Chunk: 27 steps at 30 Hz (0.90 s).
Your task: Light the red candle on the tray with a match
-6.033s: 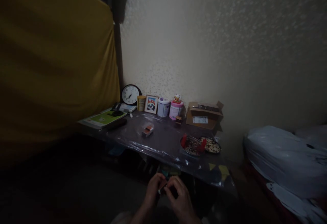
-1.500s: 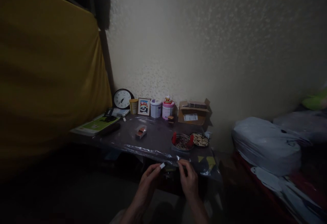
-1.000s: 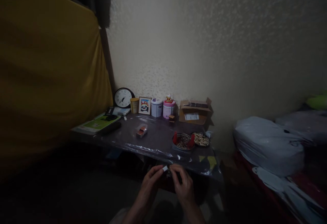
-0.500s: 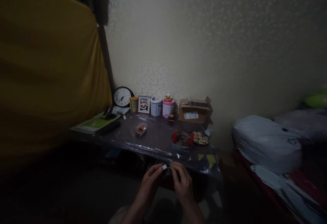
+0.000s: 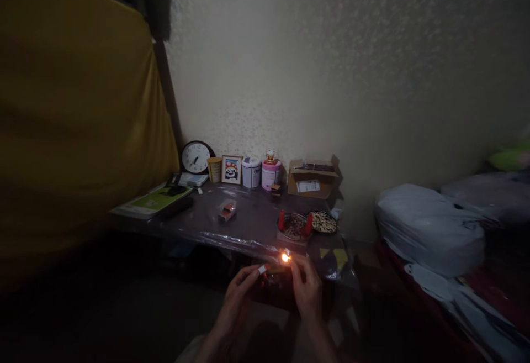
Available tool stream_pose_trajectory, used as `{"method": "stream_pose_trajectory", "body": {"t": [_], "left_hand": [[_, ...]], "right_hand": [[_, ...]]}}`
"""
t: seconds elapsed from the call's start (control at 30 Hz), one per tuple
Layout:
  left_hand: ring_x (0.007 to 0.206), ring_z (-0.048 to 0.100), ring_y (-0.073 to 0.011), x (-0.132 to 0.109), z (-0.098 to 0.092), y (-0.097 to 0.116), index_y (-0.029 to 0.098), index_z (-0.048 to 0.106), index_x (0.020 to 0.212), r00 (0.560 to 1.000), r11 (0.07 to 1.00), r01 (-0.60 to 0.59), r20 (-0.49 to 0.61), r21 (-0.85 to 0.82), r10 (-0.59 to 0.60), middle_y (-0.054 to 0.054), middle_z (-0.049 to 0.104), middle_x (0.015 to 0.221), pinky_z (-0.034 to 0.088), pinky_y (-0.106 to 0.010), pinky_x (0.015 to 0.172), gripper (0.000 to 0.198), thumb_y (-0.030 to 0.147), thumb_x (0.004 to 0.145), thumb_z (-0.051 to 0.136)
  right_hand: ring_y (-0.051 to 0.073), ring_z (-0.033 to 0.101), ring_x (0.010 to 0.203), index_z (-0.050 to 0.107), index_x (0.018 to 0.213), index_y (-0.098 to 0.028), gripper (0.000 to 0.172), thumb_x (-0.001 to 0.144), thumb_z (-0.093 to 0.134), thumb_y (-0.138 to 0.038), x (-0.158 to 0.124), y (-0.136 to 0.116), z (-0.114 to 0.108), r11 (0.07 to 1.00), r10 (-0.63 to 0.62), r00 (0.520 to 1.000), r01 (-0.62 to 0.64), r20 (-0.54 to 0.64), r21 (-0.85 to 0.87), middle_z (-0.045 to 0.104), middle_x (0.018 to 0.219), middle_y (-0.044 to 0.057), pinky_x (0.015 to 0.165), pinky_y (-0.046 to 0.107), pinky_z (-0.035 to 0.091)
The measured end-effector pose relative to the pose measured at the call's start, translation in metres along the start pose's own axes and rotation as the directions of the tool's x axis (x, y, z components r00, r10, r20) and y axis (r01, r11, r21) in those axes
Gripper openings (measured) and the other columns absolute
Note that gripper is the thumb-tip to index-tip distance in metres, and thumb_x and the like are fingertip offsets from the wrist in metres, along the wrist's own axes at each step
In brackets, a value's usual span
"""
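Observation:
My left hand [image 5: 239, 292] pinches a small matchbox [image 5: 262, 269], its white side and a reddish end showing. To the right of it, my right hand [image 5: 307, 288] holds a burning match [image 5: 285, 257] between thumb and fingertips; the bright flame hides most of the stick. Both hands are at the table's front edge, slightly apart. Just beyond the flame is a round dish [image 5: 295, 229] of dark bits, with one red candle [image 5: 281, 220] at its left side and another red candle [image 5: 308, 225] at its right. Beside it lies a round dish of pale sticks [image 5: 324, 222].
A plastic-wrapped pack [image 5: 227, 210] lies on the plastic-covered table [image 5: 202, 222]. Along the wall stand a clock [image 5: 196, 157], a yellow cup [image 5: 214, 169], a panda picture [image 5: 231, 169], two tins [image 5: 251, 173] and a cardboard box [image 5: 312, 178]. White bags [image 5: 430, 230] are at right.
A match flame now burns at my right fingertips, lighting the hands and dish. My right hand has moved right, away from the matchbox. The view has shifted slightly.

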<state>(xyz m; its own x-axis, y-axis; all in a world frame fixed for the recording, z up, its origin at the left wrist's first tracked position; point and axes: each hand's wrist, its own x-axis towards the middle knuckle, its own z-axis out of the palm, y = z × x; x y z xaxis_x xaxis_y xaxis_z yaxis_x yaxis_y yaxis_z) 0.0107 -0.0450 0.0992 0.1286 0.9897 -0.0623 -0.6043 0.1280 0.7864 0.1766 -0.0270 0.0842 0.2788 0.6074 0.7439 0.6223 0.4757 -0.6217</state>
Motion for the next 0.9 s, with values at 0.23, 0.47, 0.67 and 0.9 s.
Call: {"method": "stream_pose_trajectory", "body": {"t": [0.23,0.47,0.67,0.9], "left_hand": [[0.082,0.06,-0.0169,0.007,-0.039,-0.002,0.016,0.071,0.078,0.996,0.999,0.034,-0.084,0.009,-0.033,-0.007,0.071,0.089,0.045,-0.026,0.074,0.02,0.028,0.062,0.073],[0.085,0.063,-0.0185,0.012,-0.083,-0.012,0.018,0.071,0.084,0.987,0.994,0.112,-0.115,-0.017,-0.113,-0.008,0.072,0.094,0.046,-0.028,0.075,0.024,0.033,0.064,0.07],[0.095,0.062,-0.026,0.006,-0.082,-0.008,0.02,0.071,0.081,0.981,0.991,0.131,-0.141,-0.022,-0.133,-0.007,0.072,0.092,0.044,-0.037,0.085,0.03,0.039,0.058,0.072],[0.089,0.064,-0.0277,0.013,-0.085,-0.013,0.019,0.071,0.071,0.966,0.985,0.17,-0.201,0.022,-0.162,-0.006,0.073,0.076,0.043,-0.039,0.085,0.037,0.046,0.045,0.078]], "right_hand": [[0.017,0.058,0.066,0.062,0.07,-0.017,0.023,0.08,0.051,-0.035,0.021,-0.002,-0.012,0.981,0.179,0.977,-0.17,-0.111,0.093,0.063,0.07,0.005,0.057,0.027,0.048],[0.017,0.056,0.064,0.063,0.07,-0.017,0.022,0.075,0.057,-0.037,0.043,0.001,-0.018,0.975,0.18,0.968,-0.152,-0.173,0.161,0.064,0.067,0.003,0.061,0.029,0.048],[0.018,0.058,0.071,0.064,0.077,-0.017,0.024,0.075,0.059,-0.04,0.051,0.008,-0.011,0.925,0.313,0.942,-0.273,-0.123,0.265,0.065,0.075,0.003,0.067,0.029,0.047],[0.019,0.06,0.075,0.065,0.074,-0.016,0.025,0.073,0.06,-0.041,0.065,0.012,-0.001,0.933,0.256,0.957,-0.206,-0.139,0.296,0.066,0.077,0.005,0.074,0.033,0.048]]}}
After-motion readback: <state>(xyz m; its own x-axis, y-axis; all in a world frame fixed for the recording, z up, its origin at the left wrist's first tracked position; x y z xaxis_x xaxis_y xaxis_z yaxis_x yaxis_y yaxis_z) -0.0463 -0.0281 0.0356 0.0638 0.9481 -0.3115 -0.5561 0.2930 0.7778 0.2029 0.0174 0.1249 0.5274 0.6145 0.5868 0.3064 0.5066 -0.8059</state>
